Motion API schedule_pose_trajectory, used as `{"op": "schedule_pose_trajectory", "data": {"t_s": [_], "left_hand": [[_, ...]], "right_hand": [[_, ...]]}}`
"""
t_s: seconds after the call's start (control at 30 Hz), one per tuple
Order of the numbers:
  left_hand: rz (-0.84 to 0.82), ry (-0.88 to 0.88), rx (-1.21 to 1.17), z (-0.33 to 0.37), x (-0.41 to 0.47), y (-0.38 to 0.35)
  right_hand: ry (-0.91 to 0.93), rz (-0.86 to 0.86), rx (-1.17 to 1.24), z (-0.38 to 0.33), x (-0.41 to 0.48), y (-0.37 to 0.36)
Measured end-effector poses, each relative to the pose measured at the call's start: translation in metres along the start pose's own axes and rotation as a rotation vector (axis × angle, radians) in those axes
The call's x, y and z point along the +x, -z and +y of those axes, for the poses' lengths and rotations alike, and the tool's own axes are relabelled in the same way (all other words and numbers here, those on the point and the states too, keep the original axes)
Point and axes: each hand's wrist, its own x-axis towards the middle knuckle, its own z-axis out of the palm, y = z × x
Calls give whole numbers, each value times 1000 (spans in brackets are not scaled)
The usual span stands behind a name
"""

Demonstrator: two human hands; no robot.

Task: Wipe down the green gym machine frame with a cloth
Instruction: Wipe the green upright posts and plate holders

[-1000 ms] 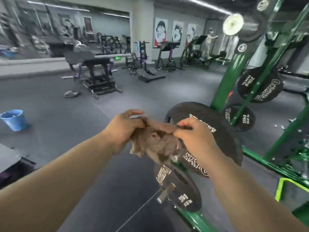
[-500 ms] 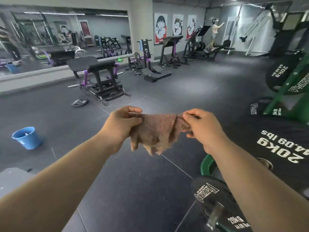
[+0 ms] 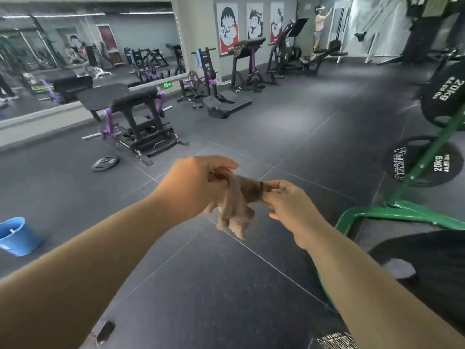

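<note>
Green frame (image 3: 412, 214) cut off at the right edge, blue bucket (image 3: 15, 236) clipped at the left edge, bottom plate lettering (image 3: 337, 342) cropped, distant person (image 3: 319, 28) too small to tell.

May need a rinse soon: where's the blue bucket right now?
In the head view the blue bucket stands on the dark floor at the far left edge, left of the left hand, below the wall mirror.

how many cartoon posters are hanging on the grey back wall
3, side by side on the grey back wall: the red-and-white cartoon poster at left, the middle cartoon poster, and the right cartoon poster, partly hidden low down by a black machine. More may lie outside the view.
</note>
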Motion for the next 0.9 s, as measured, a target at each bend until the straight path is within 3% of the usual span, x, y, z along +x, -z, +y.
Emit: {"op": "schedule_pose_trajectory", "data": {"t_s": [0.07,0.13,0.17,0.3,0.37,0.43,0.53,0.57,0.63,0.73,0.9], "left_hand": [[7,-30,201,-14,55,1],[-6,-5,248,-23,73,1],[-32,45,282,-44,126,-4],[-185,209,364,-82,192,-15],[-303,231,240,-100,233,-20],[-375,345,-30,-108,240,-25],[-318,465,-421,-120,283,-35],[-373,394,-490,-127,334,-33],[-397,367,-635,-129,341,-37],[-440,230,-709,-135,392,-40],[-590,112,-744,-129,472,-67]], "right_hand": [[10,-23,5,1,52,-9],[22,-37,48,-5,57,-11],[12,-45,68,-3,111,-19],[-237,-106,51,15,160,-26],[-412,-214,207,20,191,-32],[-478,-317,377,24,204,-35],[-488,-226,628,27,250,-49],[-451,-190,734,20,291,-60],[-436,-271,866,15,291,-64],[-333,-246,862,-1,318,-74],[-158,63,1020,-6,386,-46]]}}
